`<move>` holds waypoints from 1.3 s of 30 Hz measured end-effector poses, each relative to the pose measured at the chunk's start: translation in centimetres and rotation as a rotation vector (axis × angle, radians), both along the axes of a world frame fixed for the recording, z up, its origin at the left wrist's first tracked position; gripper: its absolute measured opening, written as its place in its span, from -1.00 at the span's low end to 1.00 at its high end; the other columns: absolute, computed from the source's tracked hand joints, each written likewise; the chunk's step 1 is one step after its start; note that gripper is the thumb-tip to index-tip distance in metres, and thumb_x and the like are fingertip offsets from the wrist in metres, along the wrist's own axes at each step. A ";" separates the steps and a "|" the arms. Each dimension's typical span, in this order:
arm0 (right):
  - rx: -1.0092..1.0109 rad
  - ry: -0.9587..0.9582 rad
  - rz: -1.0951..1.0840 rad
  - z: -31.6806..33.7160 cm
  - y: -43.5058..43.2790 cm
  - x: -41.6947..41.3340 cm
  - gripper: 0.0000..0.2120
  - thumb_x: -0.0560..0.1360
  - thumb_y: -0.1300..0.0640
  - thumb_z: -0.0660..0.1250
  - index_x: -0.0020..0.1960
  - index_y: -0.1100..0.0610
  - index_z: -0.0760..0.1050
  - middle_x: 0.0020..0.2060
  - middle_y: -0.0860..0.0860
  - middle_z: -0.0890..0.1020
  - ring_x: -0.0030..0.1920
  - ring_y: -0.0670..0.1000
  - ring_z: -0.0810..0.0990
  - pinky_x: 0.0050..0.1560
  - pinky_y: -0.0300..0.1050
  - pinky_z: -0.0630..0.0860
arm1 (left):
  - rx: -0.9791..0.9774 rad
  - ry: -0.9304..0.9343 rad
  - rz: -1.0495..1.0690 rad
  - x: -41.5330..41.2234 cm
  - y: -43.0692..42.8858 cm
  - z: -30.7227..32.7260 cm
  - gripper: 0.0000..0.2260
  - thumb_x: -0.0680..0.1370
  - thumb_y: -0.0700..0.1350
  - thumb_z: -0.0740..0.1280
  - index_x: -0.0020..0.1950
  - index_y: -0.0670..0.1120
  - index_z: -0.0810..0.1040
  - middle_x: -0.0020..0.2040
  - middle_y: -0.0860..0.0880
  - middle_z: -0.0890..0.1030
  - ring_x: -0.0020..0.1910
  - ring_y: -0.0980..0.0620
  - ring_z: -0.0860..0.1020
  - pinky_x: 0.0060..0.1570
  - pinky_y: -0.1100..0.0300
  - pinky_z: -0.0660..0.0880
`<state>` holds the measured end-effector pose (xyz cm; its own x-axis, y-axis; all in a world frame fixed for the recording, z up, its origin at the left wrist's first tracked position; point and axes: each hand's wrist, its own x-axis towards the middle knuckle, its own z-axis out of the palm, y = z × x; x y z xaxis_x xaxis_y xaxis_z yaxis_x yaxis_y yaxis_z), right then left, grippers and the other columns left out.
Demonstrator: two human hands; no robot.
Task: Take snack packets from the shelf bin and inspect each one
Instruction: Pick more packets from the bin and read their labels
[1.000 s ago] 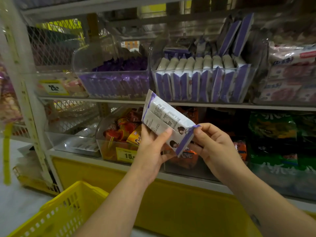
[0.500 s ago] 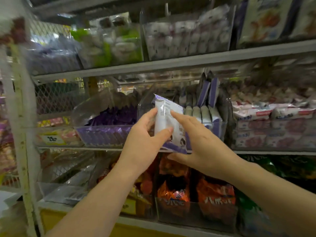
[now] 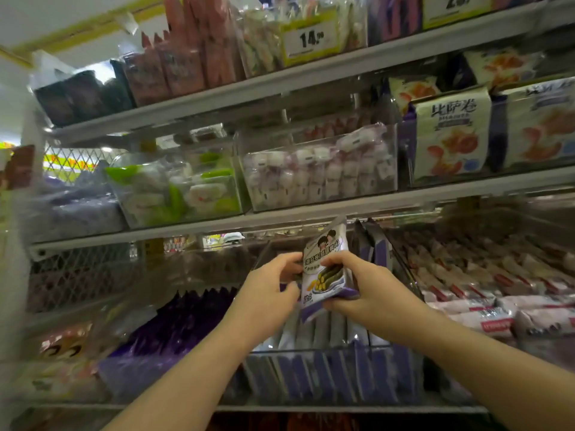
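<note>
Both of your hands are closed on one snack packet (image 3: 326, 270), held between them. Your right hand (image 3: 370, 290) pinches its right side, with the fingers curled over the printed front and the thumb tucked along the lower edge. Your left hand (image 3: 270, 293) takes the left edge, back of the hand toward the camera and knuckles bent, so the fingertips are mostly hidden behind the packet (how far they wrap round it cannot be seen).

The packet is white with purple trim and stands nearly upright, its top tipped a little to the right and its front facing you. It is raised just above the clear bin (image 3: 326, 351), which is full of matching purple-and-white packs standing on edge. The packet's top corner reaches close to the grey shelf edge (image 3: 217, 227) above.

Your forearms rise from the lower corners of the view and meet at the packet, wrists fairly straight.

To the left sits a bin of dark purple packs (image 3: 174, 331), and to the right lie pink-and-white wrapped bars (image 3: 497, 309). On the shelf above stand a tub of white and pink sweets (image 3: 320, 175) and a tub of green-and-white packs (image 3: 177, 191).
</note>
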<state>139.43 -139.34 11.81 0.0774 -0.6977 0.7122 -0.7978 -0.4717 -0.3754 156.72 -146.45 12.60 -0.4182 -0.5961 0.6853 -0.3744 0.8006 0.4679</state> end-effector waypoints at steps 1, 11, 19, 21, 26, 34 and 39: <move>0.009 0.016 -0.012 0.5 -0.4 -0.4 -0.58 0.42 0.05 0.49 0.18 -0.16 0.38 0.06 -0.13 0.62 0.07 -0.16 0.60 0.06 -0.30 0.51 | -0.074 -0.092 0.073 0.1 -1.2 0.2 -0.57 0.54 -0.30 0.25 0.36 0.04 0.48 0.13 0.16 0.59 0.16 0.15 0.56 0.07 0.45 0.46; 0.197 0.188 -0.103 2.6 -4.8 -1.9 -0.57 0.48 -0.08 0.40 0.28 -0.11 0.33 0.18 -0.10 0.58 0.15 -0.10 0.57 0.14 -0.20 0.54 | -0.241 -0.759 0.327 -3.5 -9.7 3.1 -0.56 0.56 0.02 0.33 0.43 0.18 0.37 0.44 0.04 0.41 0.34 -0.09 0.44 0.30 0.05 0.41; 0.294 0.350 -0.231 4.4 -6.0 -2.3 -0.55 0.50 -0.15 0.33 0.31 -0.09 0.27 0.20 0.01 0.52 0.06 0.00 0.55 -0.09 -0.23 0.50 | -0.559 -1.043 0.230 -3.6 -11.1 3.0 -0.69 0.61 0.08 0.19 0.36 0.19 0.41 0.32 0.02 0.51 0.14 -0.04 0.54 0.02 0.14 0.49; 0.316 0.375 -0.250 4.7 -6.4 -2.2 -0.55 0.50 -0.16 0.33 0.30 -0.10 0.27 0.19 0.02 0.51 0.03 0.01 0.54 -0.10 -0.22 0.49 | -0.503 -1.039 0.292 -3.4 -11.1 2.9 -0.63 0.63 0.00 0.18 0.45 0.17 0.31 0.44 -0.02 0.39 0.27 -0.16 0.49 0.16 0.06 0.46; 0.327 0.439 -0.308 5.4 -7.5 -1.5 -0.56 0.51 -0.15 0.32 0.30 -0.08 0.26 0.20 0.07 0.52 0.05 0.08 0.52 -0.01 -0.07 0.47 | -0.363 -0.660 0.366 -2.2 -11.7 4.1 -0.75 0.60 -0.12 0.21 0.26 0.10 0.39 0.20 -0.10 0.57 0.11 -0.18 0.58 -0.02 0.05 0.51; 0.239 0.534 -0.408 6.1 -10.7 1.9 -0.52 0.50 -0.13 0.32 0.36 -0.07 0.31 0.25 0.06 0.52 0.22 0.18 0.51 0.16 0.10 0.50 | -0.194 -0.275 0.499 0.4 -12.7 3.9 -0.83 0.61 -0.10 0.15 0.14 -0.05 0.47 0.12 -0.19 0.57 0.08 -0.24 0.55 -0.05 0.03 0.48; 0.154 0.491 -0.428 5.7 -12.7 3.0 -0.55 0.51 -0.03 0.34 0.35 0.00 0.35 0.20 0.08 0.56 0.17 0.18 0.55 0.02 0.00 0.48 | -0.024 -0.082 0.458 0.9 -12.7 3.4 -0.83 0.60 -0.13 0.18 0.14 -0.06 0.50 0.10 -0.15 0.61 0.08 -0.19 0.56 -0.04 0.07 0.47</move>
<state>142.44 -152.08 17.55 0.0609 -0.8297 0.5548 -0.9981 -0.0457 0.0412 157.64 -159.13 16.01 -0.1691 -0.7163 0.6770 -0.7267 0.5546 0.4054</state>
